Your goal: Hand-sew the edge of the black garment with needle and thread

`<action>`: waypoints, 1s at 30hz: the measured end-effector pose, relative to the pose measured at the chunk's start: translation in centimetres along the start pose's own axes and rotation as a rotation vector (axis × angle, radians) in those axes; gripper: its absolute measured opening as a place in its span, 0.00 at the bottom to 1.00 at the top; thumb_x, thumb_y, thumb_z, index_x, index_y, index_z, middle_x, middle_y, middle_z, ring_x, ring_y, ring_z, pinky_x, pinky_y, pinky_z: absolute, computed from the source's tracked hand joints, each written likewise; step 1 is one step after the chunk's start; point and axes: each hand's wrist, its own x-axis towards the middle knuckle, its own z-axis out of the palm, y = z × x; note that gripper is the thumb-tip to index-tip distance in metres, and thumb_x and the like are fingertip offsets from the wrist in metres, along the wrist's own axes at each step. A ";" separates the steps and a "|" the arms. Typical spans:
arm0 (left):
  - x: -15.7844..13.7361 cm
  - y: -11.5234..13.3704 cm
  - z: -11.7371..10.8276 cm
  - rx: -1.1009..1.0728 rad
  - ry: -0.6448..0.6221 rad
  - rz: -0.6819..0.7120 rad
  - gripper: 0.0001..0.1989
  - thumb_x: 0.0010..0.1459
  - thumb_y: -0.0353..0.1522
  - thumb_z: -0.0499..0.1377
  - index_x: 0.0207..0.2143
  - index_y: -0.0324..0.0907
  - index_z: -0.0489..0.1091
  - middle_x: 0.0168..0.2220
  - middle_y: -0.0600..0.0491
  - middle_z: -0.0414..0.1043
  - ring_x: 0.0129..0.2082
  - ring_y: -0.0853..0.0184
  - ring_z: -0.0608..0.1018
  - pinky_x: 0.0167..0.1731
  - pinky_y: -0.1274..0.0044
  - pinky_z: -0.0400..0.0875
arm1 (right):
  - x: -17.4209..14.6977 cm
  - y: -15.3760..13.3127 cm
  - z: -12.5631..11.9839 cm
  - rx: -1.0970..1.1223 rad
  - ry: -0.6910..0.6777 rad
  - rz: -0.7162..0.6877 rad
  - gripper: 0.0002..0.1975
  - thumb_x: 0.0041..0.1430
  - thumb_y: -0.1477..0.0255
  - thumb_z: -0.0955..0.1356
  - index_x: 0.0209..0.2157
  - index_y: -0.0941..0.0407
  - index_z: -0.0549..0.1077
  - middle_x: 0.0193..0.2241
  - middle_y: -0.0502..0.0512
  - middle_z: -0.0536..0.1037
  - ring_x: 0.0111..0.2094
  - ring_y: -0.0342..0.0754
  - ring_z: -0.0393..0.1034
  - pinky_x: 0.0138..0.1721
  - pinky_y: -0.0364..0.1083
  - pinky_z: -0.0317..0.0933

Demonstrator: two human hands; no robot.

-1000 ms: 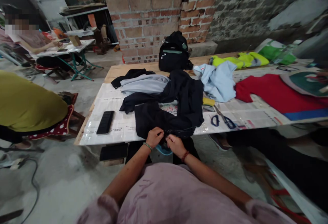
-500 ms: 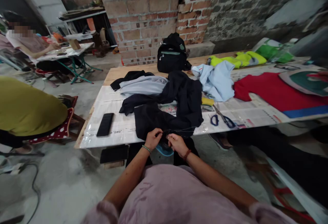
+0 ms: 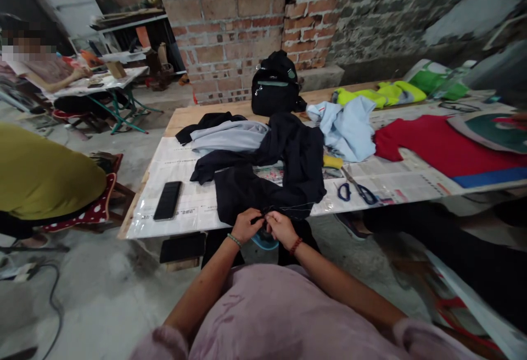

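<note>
At the table's front edge lies a dark garment (image 3: 302, 157), its black lower part draping towards me. My left hand (image 3: 248, 224) pinches the near edge of this cloth. Close against it, my right hand (image 3: 282, 228) has its fingertips pressed together at the same spot; whatever small thing they hold is too small to make out. A thin pale thread runs from the fingers to the right across the dark cloth. Below the hands, part of a light blue rounded object (image 3: 265, 241) shows near my lap.
A phone (image 3: 168, 201) lies left on the paper-covered table (image 3: 197, 214). Scissors (image 3: 357, 187) and a yellow object (image 3: 332, 162) lie right of the garment. Behind are a black backpack (image 3: 275, 85), a light blue cloth (image 3: 348, 129) and a red garment (image 3: 428, 143). Other people sit at left and right.
My right hand has come slightly closer to the left, and the fingertips now meet. The whole view has shifted a little; the garment stays in place.
</note>
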 end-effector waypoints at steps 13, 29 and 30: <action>0.1 -0.6 0.5 0.077 0.004 -0.004 0.06 0.48 0.24 0.54 0.27 0.40 0.70 0.32 0.51 0.72 0.34 0.70 0.74 0.37 0.77 0.69 | -0.2 0.3 0.2 -0.254 0.056 -0.156 0.11 0.51 0.70 0.58 0.19 0.56 0.63 0.11 0.46 0.65 0.15 0.39 0.58 0.20 0.38 0.52; 0.3 -0.5 0.0 0.003 -0.006 -0.228 0.15 0.48 0.27 0.56 0.40 0.43 0.68 0.32 0.55 0.73 0.33 0.71 0.74 0.35 0.79 0.69 | -3.0 -0.3 -3.5 -0.410 -0.171 -0.101 0.09 0.53 0.70 0.59 0.26 0.56 0.68 0.15 0.46 0.68 0.13 0.38 0.58 0.16 0.37 0.50; 0.3 -0.5 0.0 -0.015 -0.008 -0.247 0.17 0.48 0.28 0.56 0.43 0.43 0.66 0.33 0.55 0.73 0.33 0.71 0.75 0.35 0.80 0.69 | -3.0 -0.6 -3.7 -0.451 -0.166 -0.164 0.09 0.53 0.71 0.59 0.25 0.56 0.68 0.16 0.47 0.68 0.15 0.38 0.60 0.18 0.37 0.52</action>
